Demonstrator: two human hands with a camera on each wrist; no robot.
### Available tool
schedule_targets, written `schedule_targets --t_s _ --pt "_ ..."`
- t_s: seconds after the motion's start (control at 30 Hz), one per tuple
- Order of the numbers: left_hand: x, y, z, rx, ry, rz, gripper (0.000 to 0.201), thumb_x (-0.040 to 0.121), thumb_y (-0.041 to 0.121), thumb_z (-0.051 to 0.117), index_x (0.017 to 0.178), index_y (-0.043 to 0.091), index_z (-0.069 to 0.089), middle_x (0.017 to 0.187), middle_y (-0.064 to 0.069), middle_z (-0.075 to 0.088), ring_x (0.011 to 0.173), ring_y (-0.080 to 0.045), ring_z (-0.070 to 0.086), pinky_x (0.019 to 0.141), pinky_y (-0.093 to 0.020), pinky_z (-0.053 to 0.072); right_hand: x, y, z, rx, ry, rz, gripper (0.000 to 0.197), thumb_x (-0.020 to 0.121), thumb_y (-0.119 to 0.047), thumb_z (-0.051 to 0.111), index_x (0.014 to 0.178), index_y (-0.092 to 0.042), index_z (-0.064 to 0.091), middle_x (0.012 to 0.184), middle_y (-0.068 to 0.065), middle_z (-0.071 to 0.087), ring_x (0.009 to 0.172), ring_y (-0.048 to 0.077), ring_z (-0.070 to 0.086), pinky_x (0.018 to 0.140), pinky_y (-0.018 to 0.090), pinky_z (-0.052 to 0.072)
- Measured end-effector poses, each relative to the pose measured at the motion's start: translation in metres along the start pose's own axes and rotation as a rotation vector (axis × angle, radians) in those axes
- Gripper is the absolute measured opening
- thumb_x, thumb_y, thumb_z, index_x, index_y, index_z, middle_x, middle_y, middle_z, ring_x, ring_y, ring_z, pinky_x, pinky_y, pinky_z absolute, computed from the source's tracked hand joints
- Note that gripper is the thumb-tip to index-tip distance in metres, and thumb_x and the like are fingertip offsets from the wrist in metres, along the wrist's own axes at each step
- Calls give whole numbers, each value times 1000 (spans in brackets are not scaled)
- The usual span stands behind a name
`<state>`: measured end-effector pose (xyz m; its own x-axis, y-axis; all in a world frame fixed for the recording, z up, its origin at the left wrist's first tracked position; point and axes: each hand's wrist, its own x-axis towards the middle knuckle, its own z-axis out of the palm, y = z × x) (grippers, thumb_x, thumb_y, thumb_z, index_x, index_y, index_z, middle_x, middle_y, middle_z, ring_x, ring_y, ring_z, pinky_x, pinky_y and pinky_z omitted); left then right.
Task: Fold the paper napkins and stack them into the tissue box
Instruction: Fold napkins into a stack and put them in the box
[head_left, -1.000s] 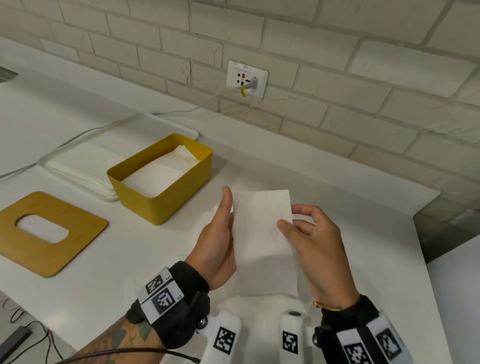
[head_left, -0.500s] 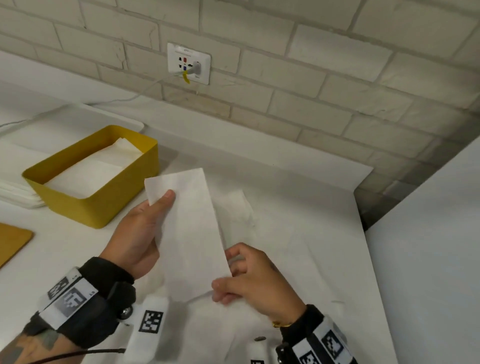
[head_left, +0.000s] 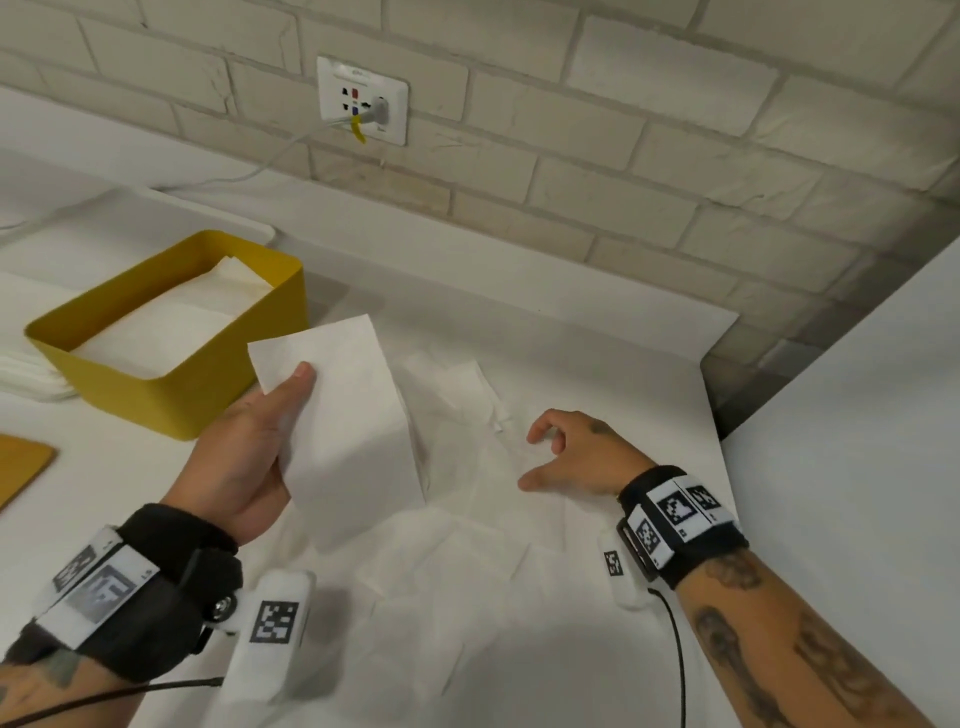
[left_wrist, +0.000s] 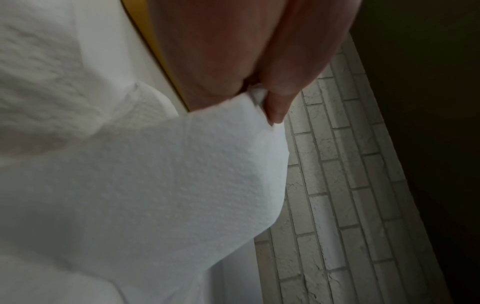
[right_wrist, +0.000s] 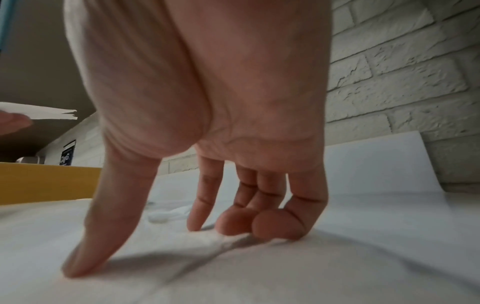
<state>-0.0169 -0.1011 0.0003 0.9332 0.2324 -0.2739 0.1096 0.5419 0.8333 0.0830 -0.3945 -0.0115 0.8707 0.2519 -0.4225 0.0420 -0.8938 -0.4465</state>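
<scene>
My left hand (head_left: 283, 410) holds a folded white napkin (head_left: 345, 421) up above the table, thumb on top and fingers hidden behind it; the left wrist view shows the thumb (left_wrist: 276, 102) pinching that napkin (left_wrist: 155, 185). Just left of it stands the yellow tissue box (head_left: 171, 400), lid off, with folded napkins (head_left: 171, 322) inside. My right hand (head_left: 535, 460) is down on the loose unfolded napkins (head_left: 467, 571) spread over the table. In the right wrist view this hand (right_wrist: 137, 246) touches the paper (right_wrist: 259, 277) with thumb and fingertips apart, gripping nothing.
A white tray (head_left: 31, 384) with a napkin stack lies behind the box at the left edge. The wooden lid (head_left: 21, 467) lies at the near left. A brick wall with a socket (head_left: 363, 98) and cable runs along the back. The table's edge (head_left: 722, 415) is just right of my right hand.
My right hand has let go of the folded napkin and moved right and down onto the loose napkins. The left hand alone now holds the folded napkin, near the box.
</scene>
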Motion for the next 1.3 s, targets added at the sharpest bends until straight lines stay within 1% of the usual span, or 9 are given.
schedule_targets --t_s 0.13,0.37,0.57,0.67,0.77,0.93,1.0,1.17,1.3 --pt "-4 3 -3 12 5 4 25 105 29 51 122 20 66 110 -1 79 92 -16 77 67 -29 63 10 3 7 -39 -14 -5 36 76 -37 86 100 -27 62 108 -8 54 99 10 54 75 22 41" --pt "-6 4 -10 32 22 18 32 103 32 54 132 19 62 116 -2 77 99 -20 76 70 -33 64 -4 4 -23 169 46 -132 15 81 -14 82 86 -23 71 87 -4 67 85 14 63 73 23 46" --pt "-1 24 -2 94 9 138 26 103 35 52 124 25 63 108 3 78 96 -16 76 74 -35 60 -59 -33 -78 351 293 -401 40 82 2 77 102 -32 73 95 0 75 84 8 70 79 24 55" --pt "0 32 12 114 -28 175 25 104 33 52 120 20 66 104 1 79 92 -15 75 70 -27 61 -99 -69 -97 467 146 -566 46 77 -9 82 115 -32 70 88 10 78 78 22 74 74 32 61" --pt "-5 27 32 142 -116 129 26 104 30 51 118 16 68 106 -3 79 93 -18 75 72 -28 62 -106 -93 -97 552 -82 -651 43 71 -12 81 111 -27 74 88 17 78 74 26 74 69 32 62" --pt "-19 4 55 124 -265 -14 40 105 34 47 128 9 67 119 -14 75 109 -30 73 91 -39 61 -52 -108 -57 597 50 -538 28 75 -12 85 99 -20 74 91 11 79 77 22 74 76 37 60" --pt "-22 -3 56 109 -289 -44 40 105 36 48 127 9 68 118 -12 75 109 -28 73 91 -37 60 -38 -107 -41 559 132 -474 25 76 -17 88 97 -24 74 93 3 79 85 22 75 86 44 58" --pt "-21 -16 47 104 -250 -59 30 102 18 55 129 8 66 116 -13 76 105 -30 74 79 -34 62 -32 -99 -14 668 231 -372 34 72 -28 91 100 -25 71 94 1 78 86 17 74 78 34 56" --pt "-16 -21 41 52 -192 -76 30 104 19 53 129 7 66 120 -15 74 108 -33 73 85 -38 62 -42 -86 12 963 220 -291 49 72 -20 91 114 -22 66 105 7 77 99 27 74 92 49 58"
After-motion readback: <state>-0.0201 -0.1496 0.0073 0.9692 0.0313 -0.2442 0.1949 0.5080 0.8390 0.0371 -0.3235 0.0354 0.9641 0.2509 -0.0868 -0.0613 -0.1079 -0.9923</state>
